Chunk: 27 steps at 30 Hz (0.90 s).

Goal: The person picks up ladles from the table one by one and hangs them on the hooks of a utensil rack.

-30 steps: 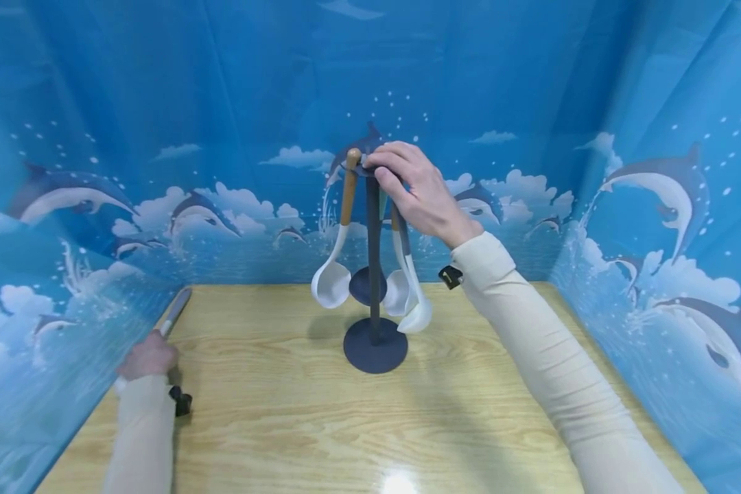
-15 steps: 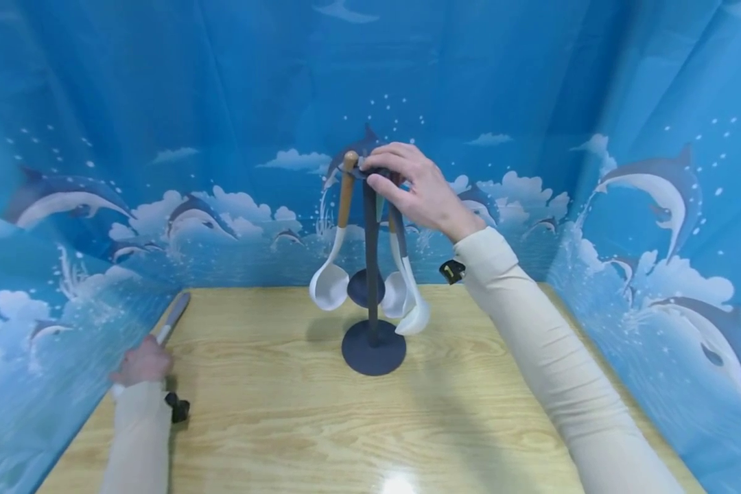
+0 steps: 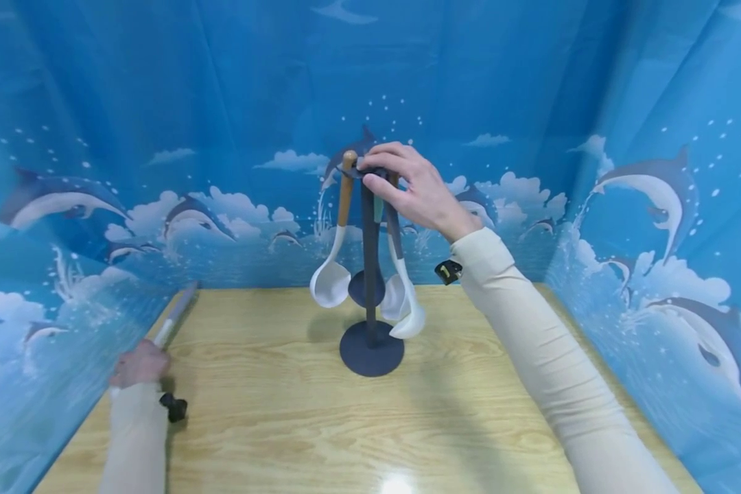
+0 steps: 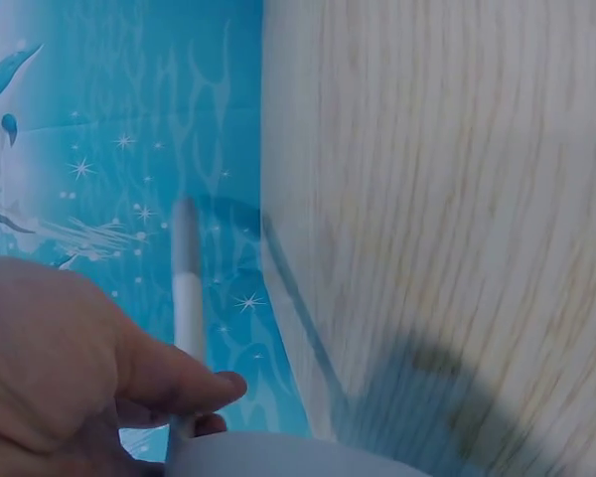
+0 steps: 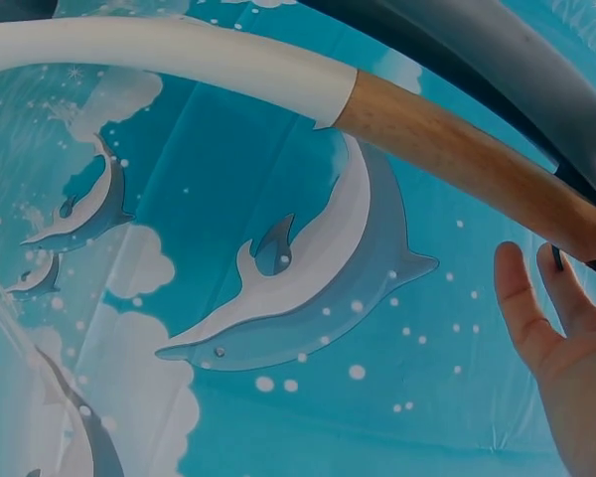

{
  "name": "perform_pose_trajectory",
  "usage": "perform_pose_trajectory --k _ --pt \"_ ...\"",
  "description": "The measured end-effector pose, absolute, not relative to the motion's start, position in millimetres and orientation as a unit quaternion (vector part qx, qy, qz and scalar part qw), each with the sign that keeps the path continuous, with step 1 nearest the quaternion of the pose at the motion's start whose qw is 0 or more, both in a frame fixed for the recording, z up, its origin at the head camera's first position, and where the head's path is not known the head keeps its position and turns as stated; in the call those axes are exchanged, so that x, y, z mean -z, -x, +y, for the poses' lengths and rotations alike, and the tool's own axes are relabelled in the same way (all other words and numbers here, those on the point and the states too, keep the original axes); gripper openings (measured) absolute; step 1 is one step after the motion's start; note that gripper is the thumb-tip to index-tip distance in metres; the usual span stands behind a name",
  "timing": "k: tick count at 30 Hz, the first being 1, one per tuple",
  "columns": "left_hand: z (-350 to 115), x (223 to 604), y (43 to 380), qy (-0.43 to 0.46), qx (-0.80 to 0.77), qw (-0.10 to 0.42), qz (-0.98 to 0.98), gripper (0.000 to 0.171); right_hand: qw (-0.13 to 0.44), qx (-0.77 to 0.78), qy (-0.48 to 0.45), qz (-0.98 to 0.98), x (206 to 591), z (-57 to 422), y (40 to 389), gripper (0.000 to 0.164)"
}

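Observation:
In the head view, a dark utensil stand [image 3: 372, 348] holds several hanging ladles. A white ladle with a wooden handle [image 3: 331, 284] hangs at left, a dark ladle [image 3: 359, 288] behind the post, and a white one with a grey handle [image 3: 409, 317] at right front. My right hand [image 3: 416, 189] grips the stand's top, fingers bent over it. At far left, my left hand [image 3: 138, 363] holds a white utensil with a grey handle [image 3: 185, 300]. In the left wrist view its handle [image 4: 186, 238] points away; a rounded white part [image 4: 278, 457] shows at the bottom edge.
The wooden table [image 3: 272, 425] carries the stand near its middle. Blue dolphin-print curtains [image 3: 253, 82] rise along the back and both sides, with the left one [image 3: 31, 384] close beside my left hand.
My left hand has moved slightly left and nearer, and its utensil's handle has swung. My right hand stays on the stand's top, while the grey-handled ladle at right has shifted slightly left.

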State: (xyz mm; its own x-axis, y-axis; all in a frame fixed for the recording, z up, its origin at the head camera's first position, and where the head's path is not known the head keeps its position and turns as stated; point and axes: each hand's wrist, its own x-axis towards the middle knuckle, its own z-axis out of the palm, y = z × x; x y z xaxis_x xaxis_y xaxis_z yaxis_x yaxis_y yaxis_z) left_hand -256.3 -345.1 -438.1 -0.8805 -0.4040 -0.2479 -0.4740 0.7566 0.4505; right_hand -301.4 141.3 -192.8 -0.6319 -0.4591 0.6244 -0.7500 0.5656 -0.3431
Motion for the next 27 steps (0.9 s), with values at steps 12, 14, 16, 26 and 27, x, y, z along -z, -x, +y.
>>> perform_pose_trajectory --k 12,14,16,26,27 --pt "-334 430 255 0.164 -0.265 -0.083 0.947 0.046 0.234 -0.318 -0.353 -0.848 192 141 298 0.034" --pt "-329 430 256 0.137 -0.277 -0.114 0.944 0.041 0.234 -0.319 -0.353 -0.848 192 141 298 0.034" --pt "-325 430 257 0.124 -0.291 -0.136 0.939 0.039 0.234 -0.319 -0.355 -0.847 193 141 298 0.035" --pt "-315 433 263 0.098 -0.306 -0.255 0.912 0.029 0.252 -0.303 -0.367 -0.843 194 138 298 0.034" --pt "-314 433 263 0.093 -0.305 -0.266 0.910 0.028 0.256 -0.300 -0.369 -0.842 194 138 298 0.033"
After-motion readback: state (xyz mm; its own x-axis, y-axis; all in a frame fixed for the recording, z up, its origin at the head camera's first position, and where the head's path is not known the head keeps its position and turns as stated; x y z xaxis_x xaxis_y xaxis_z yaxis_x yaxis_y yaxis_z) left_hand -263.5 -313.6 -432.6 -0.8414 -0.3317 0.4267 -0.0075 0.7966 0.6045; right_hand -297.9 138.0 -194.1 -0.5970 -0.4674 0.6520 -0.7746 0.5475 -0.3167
